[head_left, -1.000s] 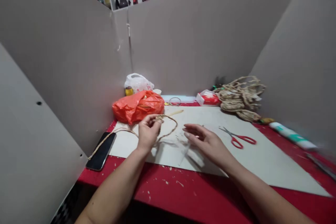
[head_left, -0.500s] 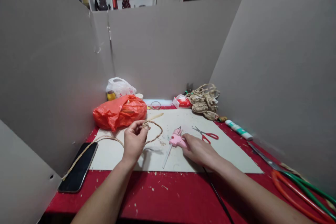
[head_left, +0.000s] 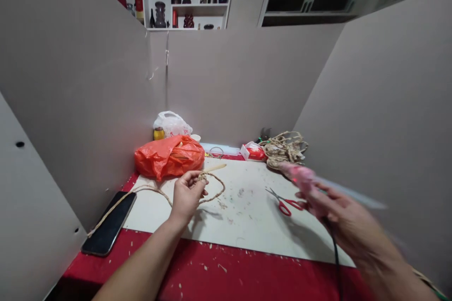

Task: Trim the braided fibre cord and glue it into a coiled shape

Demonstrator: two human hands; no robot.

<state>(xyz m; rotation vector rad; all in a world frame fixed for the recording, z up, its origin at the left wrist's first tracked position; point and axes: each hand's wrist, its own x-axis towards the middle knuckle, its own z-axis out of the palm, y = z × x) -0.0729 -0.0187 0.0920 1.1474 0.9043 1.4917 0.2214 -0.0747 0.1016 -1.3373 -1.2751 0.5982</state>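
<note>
My left hand [head_left: 186, 196] pinches the knotted end of a jute twine [head_left: 214, 192] above the white board [head_left: 247, 216]. The twine loops to the right of the fingers and its tail trails left over a black phone [head_left: 109, 222]. My right hand [head_left: 339, 218], blurred by motion, is raised at the right and grips a pink glue gun [head_left: 300, 175] whose black cord [head_left: 334, 249] hangs down from it. Red-handled scissors [head_left: 287, 202] lie on the board just left of that hand.
An orange plastic bag [head_left: 169, 156] and a white bag [head_left: 172, 123] sit at the back left. A pile of jute coils [head_left: 285, 149] and a red-and-white packet [head_left: 253, 151] lie at the back right. Grey partition walls [head_left: 229, 80] enclose the red table [head_left: 219, 275].
My right hand took the pink glue gun off the board and lifted it up to the right. My left hand kept its pinch on the twine. The view shifted.
</note>
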